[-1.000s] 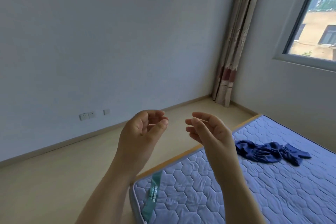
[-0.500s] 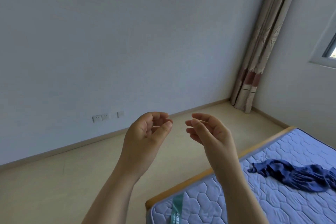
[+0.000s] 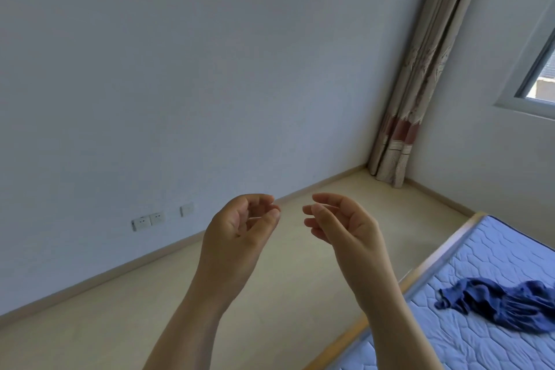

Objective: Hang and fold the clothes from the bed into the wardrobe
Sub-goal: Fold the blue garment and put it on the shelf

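White wall (image 3: 180, 69) filled most of the view, with beige floor (image 3: 105, 336) under it. Bed at lower right: quilted blue mattress (image 3: 480, 261) on a wooden frame (image 3: 420, 275), only its near corner area in shot. Patterned curtain (image 3: 420, 84) hung bunched in the room corner, and a window (image 3: 537, 69) was cut off by the right edge of the view.

Both forearms were raised mid-view over the floor, just off the mattress's left edge. Left hand (image 3: 240, 228) and right hand (image 3: 342, 225) had palms facing each other, close but apart. Fingers on both were loosely curled, relaxed, gripping nothing.

Crumpled dark blue garment (image 3: 504, 300) lay on the mattress near its left edge, running out of view at the right. It was well apart from both hands, with nothing touching it. Couldn't tell what kind of garment. Three wall sockets (image 3: 148, 220) sat in a row low on the wall, just above the skirting.
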`<control>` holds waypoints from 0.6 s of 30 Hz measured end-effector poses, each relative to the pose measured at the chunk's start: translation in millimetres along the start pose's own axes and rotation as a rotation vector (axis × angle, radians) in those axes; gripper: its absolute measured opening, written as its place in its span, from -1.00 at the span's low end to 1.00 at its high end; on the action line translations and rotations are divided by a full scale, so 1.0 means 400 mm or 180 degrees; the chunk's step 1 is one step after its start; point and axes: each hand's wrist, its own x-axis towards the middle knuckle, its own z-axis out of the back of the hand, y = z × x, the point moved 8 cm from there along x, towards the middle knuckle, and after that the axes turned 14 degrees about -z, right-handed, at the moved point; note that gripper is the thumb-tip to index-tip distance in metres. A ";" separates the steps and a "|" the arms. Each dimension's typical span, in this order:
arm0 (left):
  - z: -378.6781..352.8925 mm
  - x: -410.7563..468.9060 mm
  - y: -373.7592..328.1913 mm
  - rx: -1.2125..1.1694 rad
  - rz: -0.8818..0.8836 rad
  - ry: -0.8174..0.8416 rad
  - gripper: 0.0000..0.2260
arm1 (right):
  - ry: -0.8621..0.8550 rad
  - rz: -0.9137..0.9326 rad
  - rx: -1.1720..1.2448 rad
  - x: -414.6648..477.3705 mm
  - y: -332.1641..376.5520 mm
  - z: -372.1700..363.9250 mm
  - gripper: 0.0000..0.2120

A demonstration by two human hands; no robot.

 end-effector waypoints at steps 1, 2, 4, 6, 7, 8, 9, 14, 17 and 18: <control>-0.006 0.032 0.018 -0.0014 -0.0005 0.0057 -0.87 | -0.0064 0.0006 0.0021 0.032 -0.002 -0.003 -0.85; -0.014 0.067 0.036 -0.0014 -0.0019 0.0107 -0.87 | -0.0122 0.0010 0.0033 0.065 -0.007 -0.003 -0.85; -0.031 0.138 0.070 0.0009 -0.0057 0.0183 -0.87 | -0.0202 0.0019 0.0051 0.134 -0.019 -0.003 -0.85; -0.049 0.208 0.102 0.0012 -0.0101 0.0210 -0.88 | -0.0261 0.0053 0.0102 0.206 -0.025 0.002 -0.84; -0.059 0.245 0.116 0.0019 -0.0120 0.0216 -0.88 | -0.0289 0.0082 0.0122 0.243 -0.025 0.005 -0.84; -0.075 0.280 0.131 0.0031 -0.0120 0.0244 -0.88 | -0.0322 0.0093 0.0137 0.280 -0.026 0.013 -0.85; -0.093 0.314 0.144 0.0043 -0.0109 0.0294 -0.87 | -0.0363 0.0084 0.0163 0.315 -0.026 0.023 -0.85; -0.176 0.468 0.202 -0.0029 -0.0162 0.0556 -0.88 | -0.0643 0.0097 0.0325 0.471 -0.017 0.072 -0.85; -0.213 0.555 0.250 -0.0065 -0.0156 0.0697 -0.88 | -0.0805 0.0092 0.0288 0.548 -0.020 0.090 -0.86; -0.224 0.587 0.267 -0.0100 -0.0156 0.0733 -0.88 | -0.0879 0.0100 0.0281 0.575 -0.022 0.094 -0.86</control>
